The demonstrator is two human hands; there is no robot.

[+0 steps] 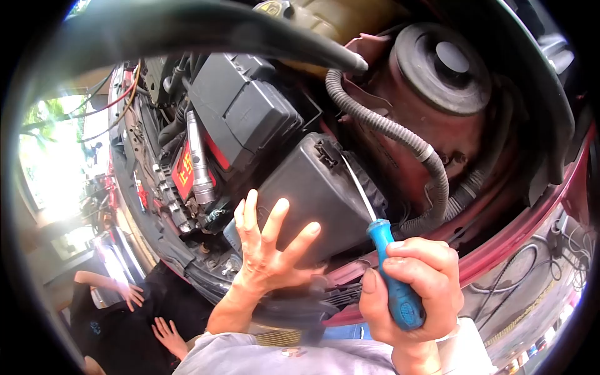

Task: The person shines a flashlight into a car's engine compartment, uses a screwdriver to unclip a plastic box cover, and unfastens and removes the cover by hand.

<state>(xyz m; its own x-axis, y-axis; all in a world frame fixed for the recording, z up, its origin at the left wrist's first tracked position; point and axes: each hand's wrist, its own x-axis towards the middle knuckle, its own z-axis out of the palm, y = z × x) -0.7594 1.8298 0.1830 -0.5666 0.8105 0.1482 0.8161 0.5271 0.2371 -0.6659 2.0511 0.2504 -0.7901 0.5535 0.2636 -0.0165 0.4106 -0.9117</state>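
**Left hand [269, 265] spread wide, right hand [422, 284] gripping screwdriver [400, 290] at black housing [294, 197]**

Left hand: empty, fingers fanned, over the lower end of the housing; whether the fingertips touch it, can't tell. Right hand: closed round the blue handle, thumb and fingers wrapped, shaft pointing up and away from the wearer.

Screwdriver tip sits at the far end of the housing, right beside the slotted clip [326, 153]. Seated in it or just near it: too small to tell. Housing lies in the engine bay, between the corrugated hose [387, 128] and a silver cylinder, flashlight-like [198, 156]. Current step, as judged: placing or working the tip at the clip. From here the move calls for a firm tip against the clip edge, small controlled force, and the free palm steadying the housing; a slip could scrape the plastic or run into the hose side.

Farther out: a second black box [240, 109] beyond the housing, red label [184, 172] by the cylinder, round strut top [440, 69] past the hose. Off to the left, another person in dark clothes [119, 325], both hands apart from the work.
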